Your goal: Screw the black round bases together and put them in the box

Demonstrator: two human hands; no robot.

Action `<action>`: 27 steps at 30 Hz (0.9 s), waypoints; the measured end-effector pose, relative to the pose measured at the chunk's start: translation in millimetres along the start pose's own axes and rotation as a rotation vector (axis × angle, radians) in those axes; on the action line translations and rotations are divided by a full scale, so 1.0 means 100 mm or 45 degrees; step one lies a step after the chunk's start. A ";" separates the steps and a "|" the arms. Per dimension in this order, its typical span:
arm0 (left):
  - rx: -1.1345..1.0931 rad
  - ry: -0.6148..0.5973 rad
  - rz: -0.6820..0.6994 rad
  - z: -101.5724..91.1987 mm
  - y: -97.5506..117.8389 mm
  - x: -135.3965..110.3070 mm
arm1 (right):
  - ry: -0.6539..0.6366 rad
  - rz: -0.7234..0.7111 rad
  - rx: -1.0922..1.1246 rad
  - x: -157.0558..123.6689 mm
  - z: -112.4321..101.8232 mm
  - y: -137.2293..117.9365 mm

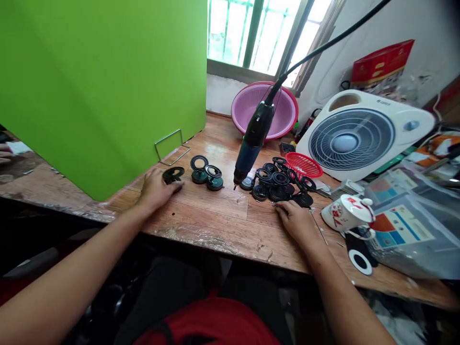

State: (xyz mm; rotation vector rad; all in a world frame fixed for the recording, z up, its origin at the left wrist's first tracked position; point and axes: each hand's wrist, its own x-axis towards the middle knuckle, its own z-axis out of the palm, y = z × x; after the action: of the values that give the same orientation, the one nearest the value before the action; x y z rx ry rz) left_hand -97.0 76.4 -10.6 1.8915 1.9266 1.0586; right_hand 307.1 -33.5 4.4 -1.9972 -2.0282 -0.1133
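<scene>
Head view: small screws (316,211) indistinct.

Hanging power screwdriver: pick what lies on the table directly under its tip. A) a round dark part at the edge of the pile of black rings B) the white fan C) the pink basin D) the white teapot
A: the hanging power screwdriver points down at a round dark part beside the pile of black rings, well apart from the basin, teapot and fan.
</scene>
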 end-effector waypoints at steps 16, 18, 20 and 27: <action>-0.296 -0.671 0.593 -0.19 0.66 -1.27 | -0.139 -0.121 -0.267 0.11 -0.09 -0.05; -0.334 -0.694 0.578 -0.17 0.67 -1.27 | -0.181 -0.173 -0.208 0.11 -0.12 -0.07; -0.358 -0.638 0.526 -0.13 0.68 -1.30 | -0.228 -0.199 -0.140 0.12 -0.15 -0.07; -0.434 -0.698 0.496 -0.13 0.81 -1.40 | -0.192 -0.097 0.024 0.06 -0.14 -0.14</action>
State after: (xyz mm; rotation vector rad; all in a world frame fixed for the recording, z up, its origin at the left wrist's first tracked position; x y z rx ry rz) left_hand -24.5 -67.9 6.4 2.1065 1.0416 0.7760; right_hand 294.9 -31.6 21.7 -1.9719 -2.1893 0.0422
